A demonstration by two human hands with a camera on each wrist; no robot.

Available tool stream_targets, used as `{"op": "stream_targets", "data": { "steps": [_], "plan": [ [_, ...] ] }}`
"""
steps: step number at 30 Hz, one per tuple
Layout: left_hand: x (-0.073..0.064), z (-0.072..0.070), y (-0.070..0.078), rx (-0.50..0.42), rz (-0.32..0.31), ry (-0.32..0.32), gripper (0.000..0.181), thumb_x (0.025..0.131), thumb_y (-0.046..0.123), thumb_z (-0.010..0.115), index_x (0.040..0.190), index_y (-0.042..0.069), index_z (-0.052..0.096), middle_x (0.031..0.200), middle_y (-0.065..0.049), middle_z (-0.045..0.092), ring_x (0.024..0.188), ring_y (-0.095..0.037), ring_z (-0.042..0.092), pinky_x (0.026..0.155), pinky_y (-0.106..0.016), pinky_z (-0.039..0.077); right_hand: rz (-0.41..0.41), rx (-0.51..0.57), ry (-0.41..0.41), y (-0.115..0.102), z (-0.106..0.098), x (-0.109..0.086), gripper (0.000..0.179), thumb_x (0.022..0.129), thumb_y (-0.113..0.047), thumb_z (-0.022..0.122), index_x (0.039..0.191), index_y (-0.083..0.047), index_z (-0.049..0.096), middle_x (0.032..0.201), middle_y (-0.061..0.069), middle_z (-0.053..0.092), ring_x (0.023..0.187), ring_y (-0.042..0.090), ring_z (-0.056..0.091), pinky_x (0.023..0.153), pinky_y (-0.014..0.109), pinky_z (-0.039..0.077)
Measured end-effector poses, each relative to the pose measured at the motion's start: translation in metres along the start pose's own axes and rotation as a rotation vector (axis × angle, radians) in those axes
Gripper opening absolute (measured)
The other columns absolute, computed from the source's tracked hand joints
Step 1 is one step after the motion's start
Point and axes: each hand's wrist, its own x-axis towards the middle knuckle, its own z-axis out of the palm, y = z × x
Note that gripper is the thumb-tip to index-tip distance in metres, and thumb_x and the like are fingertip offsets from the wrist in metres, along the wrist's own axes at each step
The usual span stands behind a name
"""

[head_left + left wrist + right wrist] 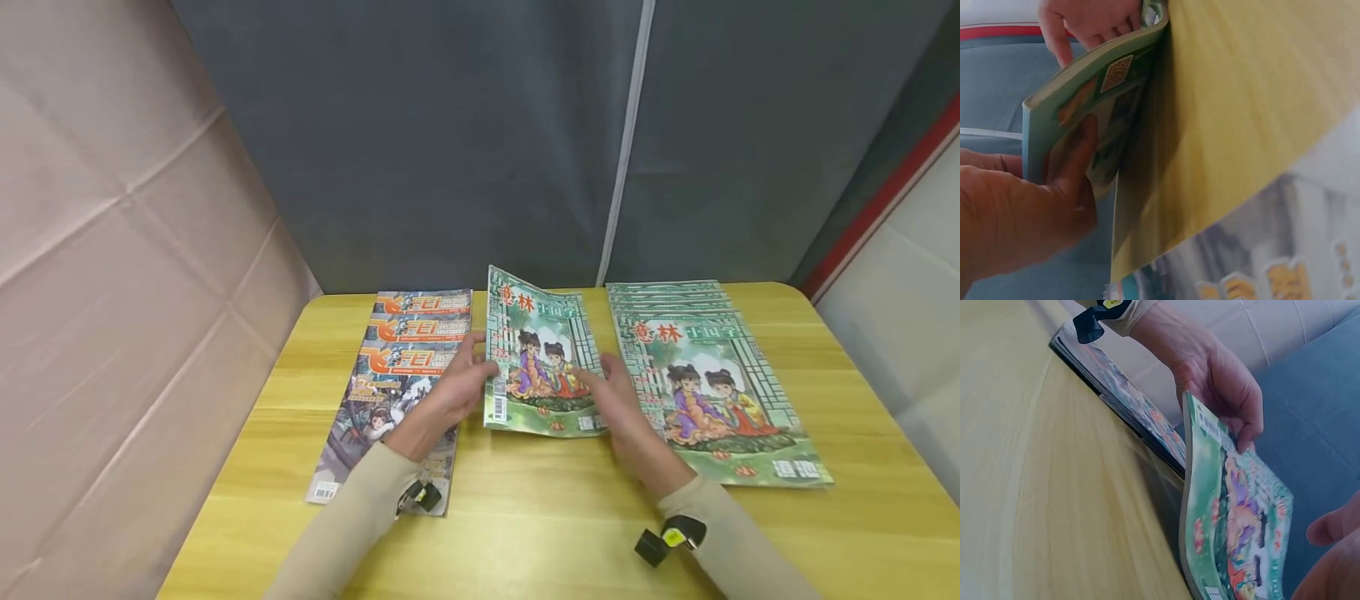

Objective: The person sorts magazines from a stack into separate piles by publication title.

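Note:
A green magazine (543, 358) with two cartoon figures on its cover is tilted up off the table in the middle, its cover bowed. My left hand (467, 382) grips its left edge; in the left wrist view the thumb (1079, 150) lies against the dark green back cover. At the right edge is my right hand (618, 396), its thumb overlapping the cover in the head view. The right wrist view shows that thumb (1329, 528) apart from the cover, the fingers loosely extended.
Left of the hands lies an overlapping row of grey-purple magazines (397, 408) with orange titles. Several matching green magazines (720, 400) lie fanned at the right. The yellow wooden table (525, 517) meets a dark cloth partition (450, 150) at the back.

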Motion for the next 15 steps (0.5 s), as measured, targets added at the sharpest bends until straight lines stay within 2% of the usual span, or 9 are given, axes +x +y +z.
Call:
{"op": "stream_targets", "data": {
  "steps": [1, 4, 6, 11, 15],
  "plan": [
    [0.0, 0.0, 0.001, -0.004, 0.013, -0.009, 0.074, 0.093, -0.003, 0.059, 0.158, 0.018, 0.03, 0.152, -0.029, 0.043, 0.071, -0.011, 0.046, 0.074, -0.025, 0.05, 0.005, 0.005, 0.0, 0.001, -0.001, 0.0, 0.092, 0.106, -0.033, 0.06, 0.17, -0.006, 0.0, 0.179, 0.018, 0.003, 0.165, 0.042, 0.008, 0.134, 0.061, 0.011],
    [-0.003, -0.001, 0.007, -0.049, 0.079, -0.052, 0.07, 0.094, -0.005, 0.057, 0.156, 0.019, 0.034, 0.148, -0.023, 0.048, 0.096, -0.018, 0.054, 0.099, -0.037, 0.05, 0.012, 0.021, -0.012, 0.001, -0.003, -0.001, 0.094, 0.106, -0.036, 0.06, 0.17, -0.007, -0.002, 0.179, 0.017, 0.002, 0.165, 0.041, 0.008, 0.134, 0.062, 0.011],
    [-0.007, -0.002, 0.012, -0.09, 0.132, -0.088, 0.066, 0.096, -0.007, 0.055, 0.154, 0.019, 0.036, 0.141, -0.019, 0.053, 0.109, -0.023, 0.056, 0.106, -0.04, 0.051, 0.014, 0.033, -0.027, 0.002, -0.001, -0.001, 0.096, 0.106, -0.038, 0.06, 0.17, -0.009, -0.004, 0.18, 0.015, 0.001, 0.166, 0.04, 0.006, 0.134, 0.061, 0.01],
    [-0.024, -0.001, 0.024, -0.156, 0.238, -0.199, 0.063, 0.099, -0.011, 0.05, 0.152, 0.02, 0.037, 0.129, -0.01, 0.061, 0.101, -0.019, 0.062, 0.083, -0.025, 0.057, -0.002, 0.052, -0.064, 0.0, -0.001, -0.001, 0.097, 0.105, -0.043, 0.061, 0.171, -0.01, -0.002, 0.18, 0.016, 0.002, 0.166, 0.039, 0.006, 0.134, 0.062, 0.008],
    [-0.035, 0.007, 0.03, -0.163, 0.302, -0.283, 0.064, 0.099, -0.012, 0.05, 0.153, 0.019, 0.035, 0.13, -0.007, 0.06, 0.096, -0.014, 0.062, 0.079, -0.023, 0.057, -0.037, 0.032, -0.051, -0.005, -0.015, -0.006, 0.09, 0.106, -0.042, 0.059, 0.171, -0.01, 0.005, 0.179, 0.019, 0.007, 0.165, 0.041, 0.011, 0.134, 0.063, 0.013]
  ]
}}
